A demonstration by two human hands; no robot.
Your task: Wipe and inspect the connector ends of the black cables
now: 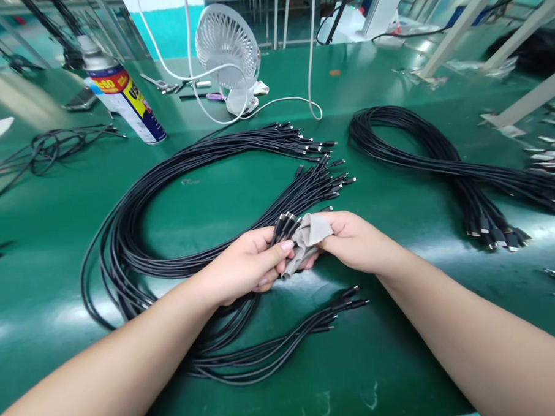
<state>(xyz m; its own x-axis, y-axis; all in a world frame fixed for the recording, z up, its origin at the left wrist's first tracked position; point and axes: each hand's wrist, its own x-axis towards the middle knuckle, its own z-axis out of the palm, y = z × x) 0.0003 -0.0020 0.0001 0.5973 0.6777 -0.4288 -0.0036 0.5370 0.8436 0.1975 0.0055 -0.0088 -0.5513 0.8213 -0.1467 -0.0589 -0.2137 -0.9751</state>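
Tabletop passage between cable loop and cable coil, with blurred connectors probably an obstacle far right

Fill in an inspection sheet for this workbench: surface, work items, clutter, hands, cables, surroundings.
Surface: glossy green tabletop, with reflections and whitish marks.
Work items: slim black plugs with metal tips; crumpled grey cloth against them.
Clutter: blue, yellow and red spray can; round white plastic fan.
Hands: left hand grips the plugs; right hand holds the cloth.
Cables: large curved black bundle at left; looped black bundle at right; thin white cord near the fan.
Surroundings: white-and-turquoise block behind; slanting pale posts at right.
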